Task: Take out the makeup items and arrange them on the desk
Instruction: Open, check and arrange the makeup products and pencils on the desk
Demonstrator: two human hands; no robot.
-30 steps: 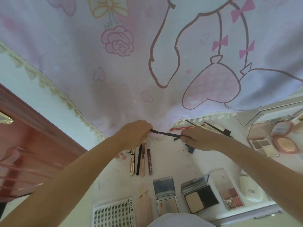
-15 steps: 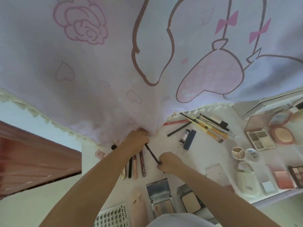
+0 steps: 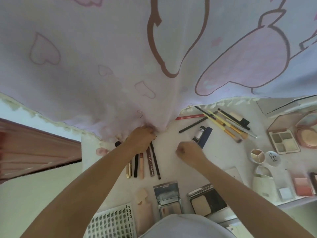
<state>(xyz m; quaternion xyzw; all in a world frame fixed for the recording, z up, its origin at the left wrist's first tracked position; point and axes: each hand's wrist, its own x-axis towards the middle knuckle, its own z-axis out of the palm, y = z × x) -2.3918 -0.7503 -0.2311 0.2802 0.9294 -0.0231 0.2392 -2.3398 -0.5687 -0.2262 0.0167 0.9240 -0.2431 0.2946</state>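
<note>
White and scuffed, the worktop (image 3: 171,162) carries a spread of makeup under the hem of a pale pink curtain with cartoon outlines (image 3: 120,66). At the curtain's gathered edge, the left hand (image 3: 142,136) sits with its fingers curled over the far ends of a row of slim items; whether it pinches any of them cannot be told from this angle. That row runs toward the person: a gold tube (image 3: 128,170), a black stick (image 3: 136,164), a pale pink tube (image 3: 141,164), a brown lettered tube (image 3: 150,163) and, on the right, a thin black pencil (image 3: 155,161) whose far end lies right at the left hand's knuckles. The right hand (image 3: 187,151) is closed into a loose fist, well apart from the pencil, with bare worktop between them; nothing shows in its grip. Just beyond the right hand lie a white tube with a black cap (image 3: 199,133) and a dark blue flat case (image 3: 205,137), side by side and touching. Farther right is a loose fan of yellow-handled brushes (image 3: 224,125) crossed with black pencils. An open grey-green eyeshadow palette (image 3: 283,141) sits near the right edge, beside a round pink powder compact (image 3: 308,134). Nearer the person lie an open silver mirrored compact (image 3: 167,194), an open black powder compact (image 3: 205,201) and a sheet of false lashes (image 3: 111,224).
</note>
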